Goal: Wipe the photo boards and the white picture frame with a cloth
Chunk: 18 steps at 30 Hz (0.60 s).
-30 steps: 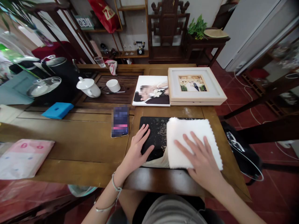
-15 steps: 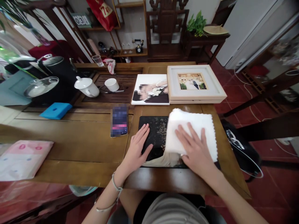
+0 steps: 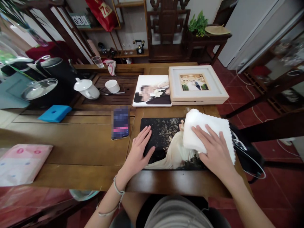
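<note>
A dark photo print (image 3: 166, 142) showing a figure in a white gown lies flat near the table's front edge. My left hand (image 3: 140, 152) rests on its left part, fingers spread and flat. My right hand (image 3: 215, 150) presses a folded white cloth (image 3: 201, 129) down on the print's right end, fingers stretched over the cloth. The cloth hangs partly past the table's right edge.
Behind the print lie a canvas photo (image 3: 153, 91) and a framed photo (image 3: 197, 85). A phone (image 3: 120, 123) lies to the left. A teapot (image 3: 86, 88), cup (image 3: 112, 86), blue box (image 3: 54, 113) and pink packet (image 3: 21, 163) sit further left. A black bag (image 3: 247, 155) hangs at the right.
My right hand has slid the white cloth from the print's middle to its right end, uncovering the gowned figure. My left hand has stayed in place.
</note>
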### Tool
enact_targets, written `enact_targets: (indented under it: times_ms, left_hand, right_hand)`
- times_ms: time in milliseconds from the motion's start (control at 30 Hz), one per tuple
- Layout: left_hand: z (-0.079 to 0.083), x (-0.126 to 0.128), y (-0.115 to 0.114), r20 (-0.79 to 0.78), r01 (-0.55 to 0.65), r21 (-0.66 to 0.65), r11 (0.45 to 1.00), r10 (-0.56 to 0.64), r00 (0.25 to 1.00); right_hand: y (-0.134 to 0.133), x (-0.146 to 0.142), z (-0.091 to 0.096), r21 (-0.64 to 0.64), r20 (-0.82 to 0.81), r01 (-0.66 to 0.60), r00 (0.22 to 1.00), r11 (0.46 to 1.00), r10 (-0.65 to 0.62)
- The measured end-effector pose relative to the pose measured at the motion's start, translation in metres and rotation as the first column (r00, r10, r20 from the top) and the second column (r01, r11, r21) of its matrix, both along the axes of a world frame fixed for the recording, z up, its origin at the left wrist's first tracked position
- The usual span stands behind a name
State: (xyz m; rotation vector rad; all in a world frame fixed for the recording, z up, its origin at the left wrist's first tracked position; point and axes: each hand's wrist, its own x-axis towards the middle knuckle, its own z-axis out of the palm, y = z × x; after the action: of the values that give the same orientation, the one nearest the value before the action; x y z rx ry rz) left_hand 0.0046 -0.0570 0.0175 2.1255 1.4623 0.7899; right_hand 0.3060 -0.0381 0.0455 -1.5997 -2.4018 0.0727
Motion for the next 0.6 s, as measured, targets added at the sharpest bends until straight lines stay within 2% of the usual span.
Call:
enact_targets:
  times_ms: [100,167,233,300,367,400,467,533,600]
  left_hand:
    - [-0.001,0.0,0.0,0.011,-0.001,-0.004,1.0,0.001,1.0]
    - [-0.001,0.0,0.001,0.021,-0.008,-0.019,1.0,0.009,1.0]
    - [-0.002,0.0,0.001,0.022,-0.014,-0.042,0.999,0.015,1.0]
    - [-0.002,0.0,0.001,0.017,-0.012,-0.053,0.999,0.013,1.0]
    - [-0.002,0.0,0.001,0.017,-0.009,-0.042,0.999,0.009,1.0]
    - [-0.002,0.0,0.001,0.018,-0.01,-0.035,0.999,0.01,1.0]
    - [-0.002,0.0,0.001,0.022,-0.013,-0.023,1.0,0.014,1.0]
    - [-0.002,0.0,0.001,0.023,-0.009,-0.018,1.0,0.01,1.0]
    - [-0.003,0.0,0.001,0.024,-0.002,-0.008,1.0,0.003,1.0]
  right_hand:
    - [0.003,-0.034,0.001,-0.011,0.021,-0.021,1.0,1.0,0.021]
    - [-0.005,-0.058,0.002,-0.039,0.008,-0.123,0.992,0.992,0.124]
    - [-0.019,-0.072,0.004,-0.071,-0.013,-0.285,0.959,0.956,0.284]
    - [-0.034,-0.069,0.006,-0.095,-0.029,-0.432,0.902,0.897,0.431]
    - [-0.047,-0.05,0.008,-0.116,-0.037,-0.506,0.862,0.855,0.506]
    - [-0.051,-0.037,0.008,-0.121,-0.04,-0.511,0.859,0.851,0.51]
    - [-0.056,-0.009,0.006,-0.107,-0.048,-0.459,0.888,0.882,0.457]
    - [-0.055,0.015,0.003,-0.059,-0.057,-0.328,0.944,0.943,0.325]
    - [-0.052,0.026,-0.002,-0.007,-0.057,-0.161,0.985,0.987,0.16]
